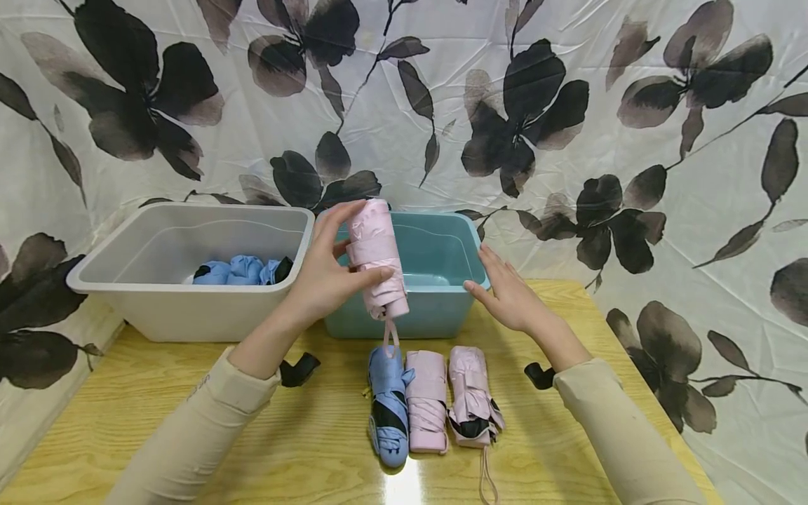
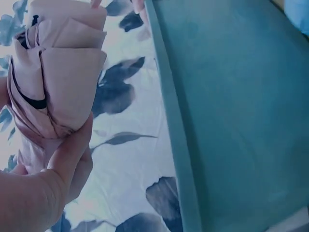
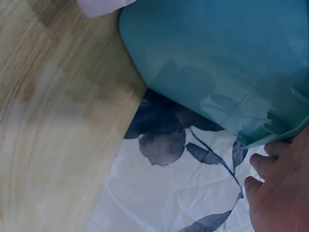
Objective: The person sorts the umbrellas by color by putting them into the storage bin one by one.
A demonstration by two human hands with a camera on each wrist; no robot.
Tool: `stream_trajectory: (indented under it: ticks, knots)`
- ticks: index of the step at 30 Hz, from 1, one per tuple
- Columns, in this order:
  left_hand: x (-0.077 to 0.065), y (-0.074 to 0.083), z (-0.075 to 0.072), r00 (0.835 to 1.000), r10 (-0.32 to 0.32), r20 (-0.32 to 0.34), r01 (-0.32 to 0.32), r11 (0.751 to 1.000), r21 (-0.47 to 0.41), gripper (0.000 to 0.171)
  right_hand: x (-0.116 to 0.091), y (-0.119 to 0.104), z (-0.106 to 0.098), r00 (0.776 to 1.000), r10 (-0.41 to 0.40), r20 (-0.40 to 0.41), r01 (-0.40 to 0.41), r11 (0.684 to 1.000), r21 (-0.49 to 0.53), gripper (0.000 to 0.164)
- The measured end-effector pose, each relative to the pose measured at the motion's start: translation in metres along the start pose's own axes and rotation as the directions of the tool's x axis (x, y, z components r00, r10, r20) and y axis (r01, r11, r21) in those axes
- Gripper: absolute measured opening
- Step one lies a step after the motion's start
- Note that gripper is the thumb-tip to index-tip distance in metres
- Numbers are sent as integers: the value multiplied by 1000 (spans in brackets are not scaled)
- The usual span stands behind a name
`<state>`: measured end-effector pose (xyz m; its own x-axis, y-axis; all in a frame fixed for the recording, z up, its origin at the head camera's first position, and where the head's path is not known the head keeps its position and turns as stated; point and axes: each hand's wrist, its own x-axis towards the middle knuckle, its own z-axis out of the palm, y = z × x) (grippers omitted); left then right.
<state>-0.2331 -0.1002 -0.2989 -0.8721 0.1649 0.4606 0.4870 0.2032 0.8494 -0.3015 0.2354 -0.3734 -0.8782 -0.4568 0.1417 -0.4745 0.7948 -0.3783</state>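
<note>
My left hand [image 1: 328,270] grips a folded pink umbrella [image 1: 376,252], thumb on its near side and fingers behind. Held at a tilt, the umbrella overlaps the front of the teal bin [image 1: 435,308] in the head view, its wrist loop dangling below. Folds of pink fabric [image 2: 72,82] show close up in the left wrist view. At the bin's right end is my right hand [image 1: 514,294], its fingers extended against the rim. Three folded umbrellas lie side by side on the table before the bin: a blue one [image 1: 388,414], a pink one [image 1: 427,400] and another pink one [image 1: 470,393].
Left of the teal bin stands a light grey bin [image 1: 189,308] with blue folded umbrellas [image 1: 243,270] inside. Both bins sit at the back of the wooden table [image 1: 303,435], against a floral cloth [image 1: 410,105]. Black wrist mounts [image 1: 299,369] show by the sleeves.
</note>
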Motion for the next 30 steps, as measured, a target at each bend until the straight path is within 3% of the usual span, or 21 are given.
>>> stream_trajectory:
  ticks: [6, 12, 17, 23, 30]
  knots:
    - [41, -7, 16, 998, 19, -64, -18, 1000, 14, 92, 0, 1, 1, 1000, -4, 0, 4, 1000, -1, 86]
    - [76, -19, 33, 990, -62, -124, 67, 997, 41, 91, 1, 1, -1, 1000, -9, -1, 9, 1000, -1, 85]
    - [97, -35, 47, 985, -136, -111, 148, 983, 108, 93, 0, 1, -1, 1000, -2, 3, 2, 1000, 3, 83]
    - [112, -55, 64, 967, -250, -48, 254, 957, 138, 95, 0, 1, -2, 1000, 3, 1, -3, 1000, 2, 84]
    - [116, -76, 81, 935, -354, 31, 340, 916, 212, 95, 1, 1, 0, 1000, 3, 3, -3, 1000, -8, 87]
